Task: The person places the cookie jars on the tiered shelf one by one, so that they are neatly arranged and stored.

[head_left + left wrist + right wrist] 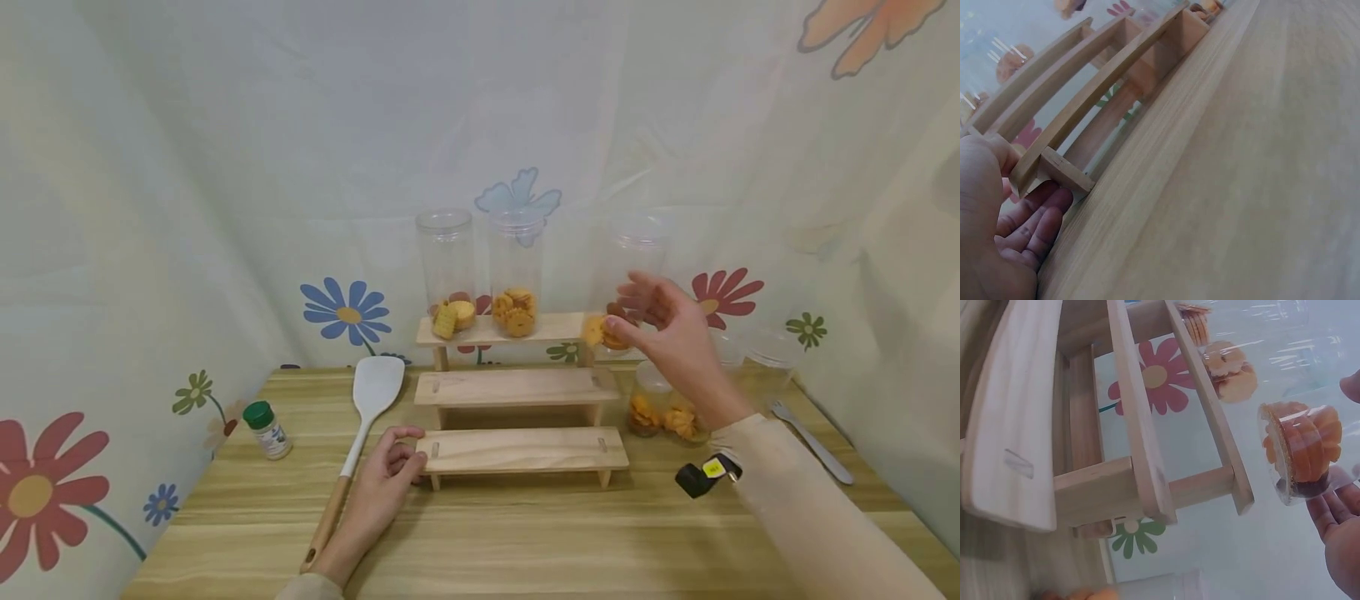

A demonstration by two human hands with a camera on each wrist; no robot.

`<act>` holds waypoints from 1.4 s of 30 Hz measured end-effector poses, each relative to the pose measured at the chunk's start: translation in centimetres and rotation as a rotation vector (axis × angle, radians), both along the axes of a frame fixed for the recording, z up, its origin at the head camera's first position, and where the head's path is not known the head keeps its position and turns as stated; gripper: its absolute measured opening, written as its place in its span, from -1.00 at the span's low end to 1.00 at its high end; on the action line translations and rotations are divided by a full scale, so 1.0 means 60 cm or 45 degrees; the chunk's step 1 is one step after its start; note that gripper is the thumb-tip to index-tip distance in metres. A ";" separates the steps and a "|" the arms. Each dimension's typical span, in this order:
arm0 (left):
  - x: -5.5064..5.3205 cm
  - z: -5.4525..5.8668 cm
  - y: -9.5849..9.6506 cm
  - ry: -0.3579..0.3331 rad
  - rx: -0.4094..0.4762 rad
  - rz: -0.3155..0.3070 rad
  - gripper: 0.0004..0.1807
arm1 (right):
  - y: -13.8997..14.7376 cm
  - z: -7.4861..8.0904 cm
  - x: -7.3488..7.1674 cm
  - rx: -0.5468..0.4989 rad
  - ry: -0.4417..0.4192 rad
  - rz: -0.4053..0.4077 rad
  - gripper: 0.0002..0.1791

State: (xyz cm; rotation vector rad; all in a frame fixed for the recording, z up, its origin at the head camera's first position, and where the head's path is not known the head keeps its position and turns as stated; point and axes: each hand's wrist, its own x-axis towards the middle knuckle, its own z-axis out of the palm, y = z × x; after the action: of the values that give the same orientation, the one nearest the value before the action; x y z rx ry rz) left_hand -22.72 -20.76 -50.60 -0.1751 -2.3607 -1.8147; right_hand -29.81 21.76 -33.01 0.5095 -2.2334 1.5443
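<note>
A three-tier wooden stand [517,450] is on the table. My left hand [382,483] grips the left end of its lowest tier, the thumb [1007,153] at the board and the other fingers curled by the leg. Beside the right end of the top tier, my right hand [671,329] holds a tall clear jar [1304,450] of round cookies between thumb and fingers. The jar is off the shelf in the right wrist view. Two similar cookie jars, one at the left end [446,262] and one near the middle [517,271], stand upright on the top tier.
Shorter cookie jars [645,408] sit right of the stand, with clear containers [772,350] behind. A fork [813,446] lies far right. On the left are a white spatula [377,387] and a green-capped shaker [267,432]. A flowered curtain [360,167] hangs behind.
</note>
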 end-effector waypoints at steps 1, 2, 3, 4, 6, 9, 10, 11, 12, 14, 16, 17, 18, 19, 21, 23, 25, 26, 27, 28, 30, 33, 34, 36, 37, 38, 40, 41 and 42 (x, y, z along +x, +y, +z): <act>0.000 0.000 0.000 0.001 -0.001 0.000 -0.69 | -0.003 0.002 -0.006 -0.006 -0.008 0.000 -0.22; 0.000 0.000 0.000 0.000 -0.002 0.001 -0.69 | -0.007 0.003 -0.013 -0.010 -0.016 -0.002 -0.22; 0.000 0.000 0.000 0.001 -0.003 0.000 -0.69 | -0.010 0.005 -0.019 -0.026 -0.027 0.003 -0.22; 0.000 0.000 0.000 0.001 -0.003 0.000 -0.69 | -0.012 0.006 -0.025 -0.034 -0.040 0.007 -0.21; 0.000 -0.001 0.000 0.001 -0.003 -0.001 -0.69 | -0.018 0.008 -0.035 -0.045 -0.057 0.019 -0.19; 0.000 -0.001 0.000 0.002 -0.005 -0.001 -0.69 | -0.027 0.011 -0.048 -0.054 -0.083 0.028 -0.15; 0.000 -0.001 0.000 0.002 -0.005 0.000 -0.69 | -0.030 0.012 -0.051 -0.049 -0.090 0.029 -0.14; 0.000 -0.001 0.000 0.002 -0.003 0.000 -0.69 | -0.033 0.013 -0.054 -0.054 -0.095 0.034 -0.13; 0.000 -0.001 0.000 0.003 -0.003 0.000 -0.69 | -0.036 0.014 -0.058 -0.054 -0.103 0.034 -0.13; 0.000 0.000 -0.001 0.004 0.000 -0.003 -0.69 | -0.040 0.014 -0.065 -0.058 -0.117 0.044 -0.13; -0.001 0.000 -0.001 0.007 0.004 -0.006 -0.68 | -0.043 0.013 -0.072 -0.062 -0.136 0.050 -0.13; -0.001 0.000 -0.001 0.009 0.005 -0.008 -0.68 | -0.044 0.012 -0.075 -0.065 -0.142 0.056 -0.13; -0.001 0.000 -0.001 0.011 0.004 -0.008 -0.68 | -0.045 0.011 -0.078 -0.063 -0.151 0.056 -0.14; -0.001 0.000 -0.001 0.011 0.004 -0.009 -0.68 | -0.046 0.010 -0.080 -0.066 -0.156 0.059 -0.14; -0.001 -0.001 -0.001 0.009 0.006 -0.009 -0.68 | -0.048 0.007 -0.084 -0.075 -0.166 0.063 -0.13; -0.001 -0.002 -0.001 0.005 0.008 -0.010 -0.68 | -0.050 0.004 -0.087 -0.082 -0.169 0.065 -0.13; -0.001 -0.002 -0.001 0.001 0.011 -0.009 -0.68 | -0.052 0.002 -0.090 -0.097 -0.172 0.070 -0.13; -0.001 -0.002 -0.001 0.000 0.012 -0.008 -0.68 | -0.053 0.001 -0.091 -0.101 -0.173 0.071 -0.13; -0.001 -0.001 -0.001 0.000 0.012 -0.007 -0.68 | -0.054 0.001 -0.091 -0.102 -0.173 0.070 -0.13; -0.001 -0.001 0.000 -0.001 0.013 -0.007 -0.68 | -0.055 0.000 -0.091 -0.102 -0.172 0.067 -0.12; 0.000 0.000 0.001 -0.003 0.014 -0.010 -0.68 | -0.056 -0.002 -0.091 -0.105 -0.172 0.062 -0.12; 0.001 0.002 0.002 -0.004 0.017 -0.010 -0.67 | -0.057 -0.004 -0.091 -0.101 -0.166 0.055 -0.12; 0.001 0.002 0.003 -0.005 0.018 -0.009 -0.67 | -0.057 -0.005 -0.092 -0.103 -0.162 0.055 -0.12; 0.001 0.002 0.003 -0.005 0.016 -0.005 -0.68 | -0.058 -0.007 -0.092 -0.103 -0.159 0.057 -0.12; 0.001 0.002 0.003 -0.004 0.015 0.000 -0.68 | -0.058 -0.008 -0.093 -0.102 -0.158 0.057 -0.13; 0.001 0.002 0.003 -0.005 0.013 0.005 -0.68 | -0.058 -0.009 -0.094 -0.101 -0.157 0.059 -0.13; 0.001 0.001 0.003 -0.001 0.013 0.011 -0.69 | -0.059 -0.010 -0.096 -0.101 -0.154 0.057 -0.13; 0.001 0.002 0.004 0.000 0.012 0.013 -0.69 | -0.059 -0.011 -0.096 -0.103 -0.149 0.058 -0.13; 0.001 0.002 0.004 0.001 0.013 0.016 -0.69 | -0.059 -0.011 -0.097 -0.104 -0.143 0.057 -0.13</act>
State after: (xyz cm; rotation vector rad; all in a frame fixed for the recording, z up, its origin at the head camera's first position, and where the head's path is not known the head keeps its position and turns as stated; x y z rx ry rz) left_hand -22.64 -20.54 -50.50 -0.1596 -2.3463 -1.8207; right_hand -35.61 18.21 -33.66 0.4619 -2.2441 1.7182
